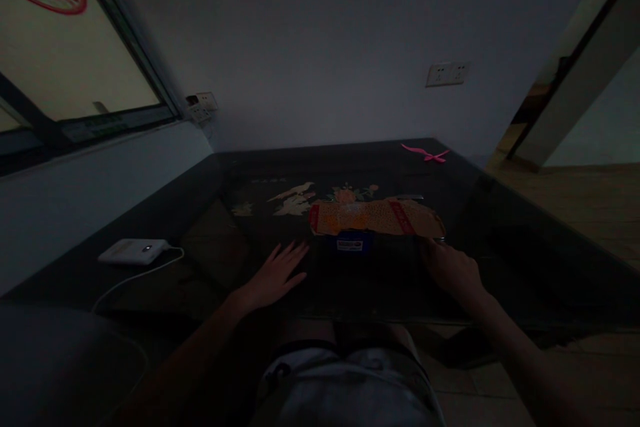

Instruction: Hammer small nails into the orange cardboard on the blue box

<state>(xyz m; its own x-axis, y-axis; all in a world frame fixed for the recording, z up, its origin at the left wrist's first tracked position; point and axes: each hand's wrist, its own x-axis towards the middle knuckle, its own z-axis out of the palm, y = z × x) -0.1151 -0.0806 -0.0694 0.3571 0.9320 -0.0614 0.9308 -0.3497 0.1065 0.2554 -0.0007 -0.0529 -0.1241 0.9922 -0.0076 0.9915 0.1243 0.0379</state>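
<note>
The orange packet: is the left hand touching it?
No, the left hand lies flat on the dark table, clear of the orange packet.

I see a white box (134,251) w/ a cord (131,279) on the dark table (500,213), left side. A pink thing (427,153) lies far back. Wall plugs (447,73) up high.

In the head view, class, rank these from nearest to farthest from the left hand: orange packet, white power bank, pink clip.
From the left hand:
1. Orange packet, just ahead, to its right.
2. White power bank, off to the left.
3. Pink clip, far right corner.
</note>
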